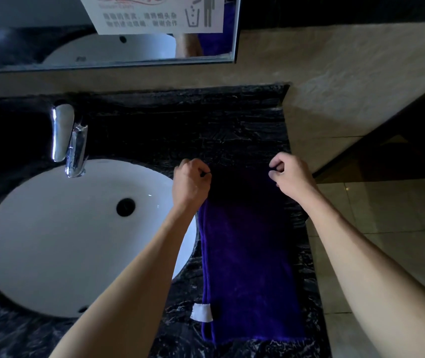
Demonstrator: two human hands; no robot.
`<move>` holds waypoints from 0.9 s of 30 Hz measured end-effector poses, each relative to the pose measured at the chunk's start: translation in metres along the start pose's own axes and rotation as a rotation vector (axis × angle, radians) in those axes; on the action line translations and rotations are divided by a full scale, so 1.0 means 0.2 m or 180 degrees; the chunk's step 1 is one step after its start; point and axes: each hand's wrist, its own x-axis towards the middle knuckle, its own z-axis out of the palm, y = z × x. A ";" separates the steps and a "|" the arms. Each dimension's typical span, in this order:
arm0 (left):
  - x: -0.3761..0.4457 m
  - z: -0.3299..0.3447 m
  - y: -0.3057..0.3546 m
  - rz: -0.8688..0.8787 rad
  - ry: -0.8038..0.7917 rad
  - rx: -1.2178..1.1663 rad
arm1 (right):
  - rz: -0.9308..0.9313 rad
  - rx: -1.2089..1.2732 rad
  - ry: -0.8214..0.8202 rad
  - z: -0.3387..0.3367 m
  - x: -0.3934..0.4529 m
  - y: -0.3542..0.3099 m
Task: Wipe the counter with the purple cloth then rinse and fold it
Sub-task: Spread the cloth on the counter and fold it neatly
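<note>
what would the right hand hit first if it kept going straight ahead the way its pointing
Probably only bare black counter: the right hand, pinching the far corner of the purple cloth, points toward the back wall, which it would likely meet next. Depth is hard to judge.

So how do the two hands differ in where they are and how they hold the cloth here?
The left hand pinches the far corner of the purple cloth nearest the sink; the right hand pinches the far corner near the counter's wall-side edge. The left forearm crosses over the sink's rim, the right forearm over the floor beyond the counter. Both have curled fingers, at about the same height across the cloth.
</note>
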 end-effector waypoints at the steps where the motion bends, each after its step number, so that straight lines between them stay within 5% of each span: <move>1: 0.01 0.00 0.00 0.0048 0.0001 -0.0023 | -0.0031 -0.0064 0.0030 0.00 0.00 0.01; 11: 0.04 0.02 0.03 0.0451 0.0135 -0.0218 | -0.0064 -0.0087 0.0133 0.01 0.03 0.03; 23: 0.18 -0.05 0.07 0.0335 -0.0823 0.0559 | 0.0018 -0.0365 0.0170 0.02 0.06 -0.01; 27: 0.18 -0.09 0.05 0.0198 -0.0493 0.0105 | 0.0104 -0.0142 0.0238 -0.01 0.07 -0.03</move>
